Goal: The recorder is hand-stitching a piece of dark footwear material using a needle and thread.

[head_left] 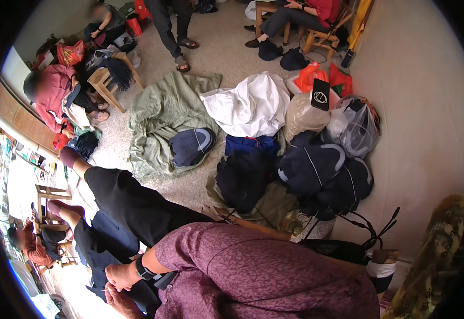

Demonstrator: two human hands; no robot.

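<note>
My right hand [123, 276], with a dark watch on its wrist, is closed over my lap, its fingers curled. Just below it, my left hand [121, 303] is closed too, thumb and fingers pinched near a thin pale stick-like piece [105, 290]. What the right fingers grip is hidden. Dark navy cloth [100, 260] lies across my lap around both hands. My purple patterned sleeve [253, 266] covers much of the lower view, and my black trouser leg [136, 199] stretches toward the upper left.
Dark bundled caps [311, 165], a white cloth sack [250, 103] and a green sheet [157, 117] with a navy cap piece [192, 146] cover the floor ahead. Clear plastic bags [357, 127] stand by the right wall. Several people sit on wooden chairs and stools; one stands.
</note>
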